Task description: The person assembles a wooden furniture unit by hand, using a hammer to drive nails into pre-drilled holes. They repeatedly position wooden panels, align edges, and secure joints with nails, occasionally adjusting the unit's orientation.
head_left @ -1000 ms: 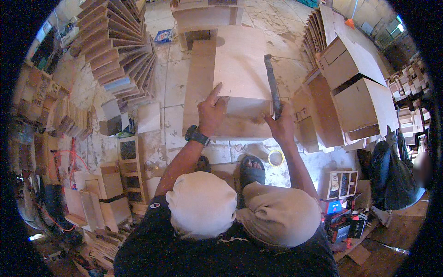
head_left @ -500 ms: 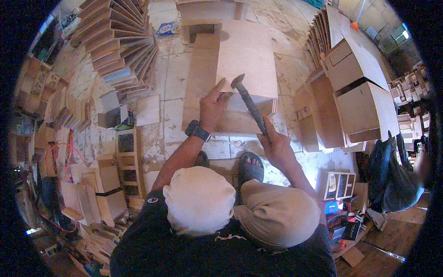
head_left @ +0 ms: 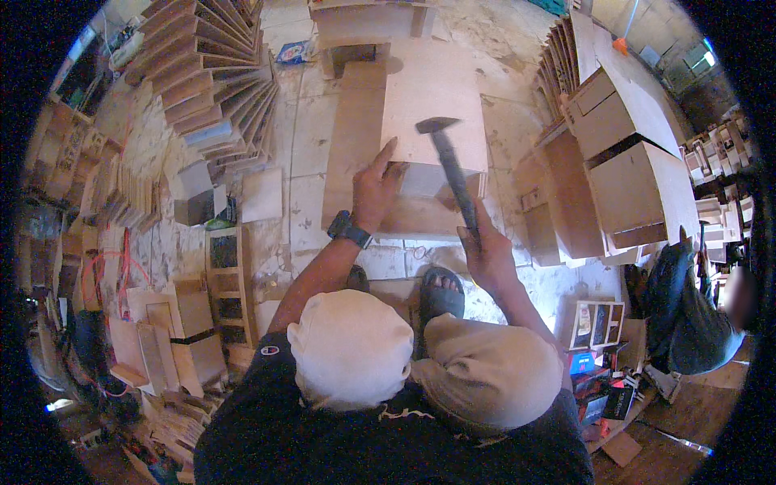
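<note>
Since the earlier frame your hammer has swung down from upright, its head now at 11 o'clock over the wooden box. Your right hand is wrapped tight round the handle; your left hand lies flat on the box's near edge, fingers spread. Fanned plywood panels lie at 10 o'clock, stacked boxes at 2 o'clock. Pale and unfinished, the box rests on the floor just beyond your sandalled foot.

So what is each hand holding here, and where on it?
Right hand holds a hammer by the lower end of its handle. Left hand holds nothing; it rests on the wooden box.
</note>
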A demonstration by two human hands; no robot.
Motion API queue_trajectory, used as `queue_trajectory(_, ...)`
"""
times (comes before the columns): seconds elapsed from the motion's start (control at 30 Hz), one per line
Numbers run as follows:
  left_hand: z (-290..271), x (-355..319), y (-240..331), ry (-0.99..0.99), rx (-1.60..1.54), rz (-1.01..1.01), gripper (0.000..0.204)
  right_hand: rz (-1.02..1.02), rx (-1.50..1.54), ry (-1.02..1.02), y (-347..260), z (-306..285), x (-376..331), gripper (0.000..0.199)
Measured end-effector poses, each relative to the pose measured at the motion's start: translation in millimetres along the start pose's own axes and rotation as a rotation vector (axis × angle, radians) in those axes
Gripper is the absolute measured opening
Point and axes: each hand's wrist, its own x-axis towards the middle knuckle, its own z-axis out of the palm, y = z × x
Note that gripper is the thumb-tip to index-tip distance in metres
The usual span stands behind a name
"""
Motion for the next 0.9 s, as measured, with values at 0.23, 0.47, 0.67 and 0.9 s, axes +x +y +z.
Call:
queue_trajectory(0.23, 0, 1, 0, 0.012, 0.018, 0.035, 0.05, -0.1, -0.057, 0.023, 8, 8, 1, 0.059)
queue_trajectory(0.47, -7, -1, 18, -0.106, 0.189, -0.161, 0.05, 0.077, -0.026, -0.071, 14, 16, 3, 0.054)
queue_trajectory(0.67, -31, -31, -46, 0.203, 0.214, 0.057, 0.034, 0.14, 0.035, 0.006, 58, 27, -46, 0.048)
queue_trajectory(0.9, -58, -1, -133, -0.065, 0.588, -0.138, 0.016, -0.003, -0.079, -0.224, -29, -19, -84, 0.028)
